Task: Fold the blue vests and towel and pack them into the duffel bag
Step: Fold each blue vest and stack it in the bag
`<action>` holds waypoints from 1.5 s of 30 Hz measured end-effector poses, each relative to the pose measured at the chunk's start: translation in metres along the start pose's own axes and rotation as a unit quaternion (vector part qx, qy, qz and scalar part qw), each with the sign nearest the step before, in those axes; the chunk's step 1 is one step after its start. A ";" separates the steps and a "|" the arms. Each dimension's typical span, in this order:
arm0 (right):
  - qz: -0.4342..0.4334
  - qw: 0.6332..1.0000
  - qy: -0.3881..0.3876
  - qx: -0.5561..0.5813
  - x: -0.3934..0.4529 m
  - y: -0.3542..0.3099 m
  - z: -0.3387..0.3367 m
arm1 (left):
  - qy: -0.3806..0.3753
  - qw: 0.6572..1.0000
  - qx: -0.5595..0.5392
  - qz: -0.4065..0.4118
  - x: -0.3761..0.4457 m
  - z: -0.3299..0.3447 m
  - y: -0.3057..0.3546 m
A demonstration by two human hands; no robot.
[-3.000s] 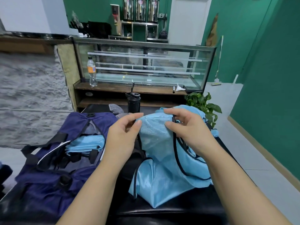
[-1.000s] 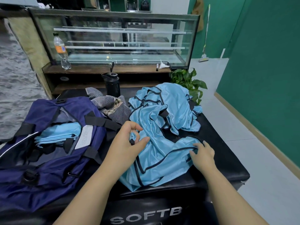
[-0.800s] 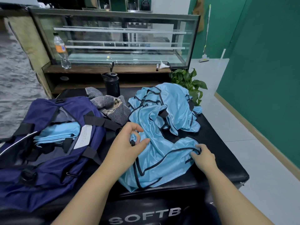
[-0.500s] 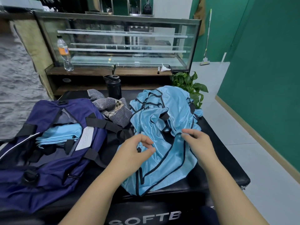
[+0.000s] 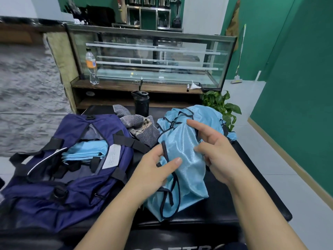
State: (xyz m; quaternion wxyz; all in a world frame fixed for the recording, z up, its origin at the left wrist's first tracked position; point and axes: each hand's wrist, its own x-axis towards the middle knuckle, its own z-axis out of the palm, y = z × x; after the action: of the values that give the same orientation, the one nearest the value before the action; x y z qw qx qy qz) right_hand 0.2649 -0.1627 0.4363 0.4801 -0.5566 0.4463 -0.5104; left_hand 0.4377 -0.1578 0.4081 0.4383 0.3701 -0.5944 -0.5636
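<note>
Head-worn view, forward-down, close over bench (image 5: 252, 177)

One duffel bag (image 5: 59, 177), one towel (image 5: 142, 129), two bottles (image 5: 91, 66).
</note>
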 end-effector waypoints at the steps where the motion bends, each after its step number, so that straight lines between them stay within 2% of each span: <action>1: -0.001 1.000 -0.011 0.001 -0.001 -0.004 0.002 | 0.006 1.000 0.009 0.013 -0.001 -0.005 0.004; 6: -0.027 0.996 -0.078 0.026 -0.004 -0.021 0.013 | 0.014 0.995 0.035 0.090 -0.008 -0.022 0.029; 9: -0.025 0.988 -0.130 0.078 -0.005 -0.034 0.018 | 0.006 0.993 0.038 0.114 -0.010 -0.030 0.042; 11: -0.032 0.987 -0.139 0.068 -0.004 -0.036 0.021 | 0.000 0.992 0.036 0.119 -0.010 -0.035 0.047; 15: -0.055 0.994 -0.096 0.018 0.001 -0.027 0.021 | 0.017 0.991 0.061 0.120 -0.009 -0.041 0.044; 21: -0.075 0.996 -0.040 -0.032 -0.003 -0.014 0.020 | 0.106 0.991 0.037 0.078 -0.005 -0.037 0.030; 25: -0.070 0.996 -0.027 -0.042 -0.006 -0.014 0.021 | 0.175 0.979 0.073 0.081 0.000 -0.035 0.022; 29: -0.072 0.994 -0.012 -0.087 -0.008 -0.017 0.021 | 0.150 0.971 0.152 0.112 0.000 -0.035 0.023; 34: -0.066 0.982 0.042 -0.170 -0.005 -0.014 0.017 | 0.147 0.959 0.224 0.090 0.002 -0.034 0.023; 37: -0.070 0.959 0.065 -0.268 -0.006 -0.016 0.014 | 0.138 0.945 0.279 0.100 0.003 -0.034 0.021; 39: -0.083 0.937 0.054 -0.334 -0.005 -0.015 0.013 | 0.134 0.938 0.301 0.105 0.004 -0.036 0.020; 43: -0.095 0.923 0.048 -0.369 -0.002 -0.010 0.010 | 0.125 0.950 0.271 0.092 0.006 -0.039 0.019; 45: -0.059 0.952 0.053 -0.296 0.001 -0.005 0.009 | 0.121 0.964 0.228 0.064 0.007 -0.039 0.015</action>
State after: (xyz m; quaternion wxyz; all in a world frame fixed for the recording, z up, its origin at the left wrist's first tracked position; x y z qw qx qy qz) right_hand 0.2739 -0.1621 0.4415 0.2389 -0.6713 0.5684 -0.4114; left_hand 0.4725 -0.1767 0.4234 0.4461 0.4871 -0.6718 -0.3354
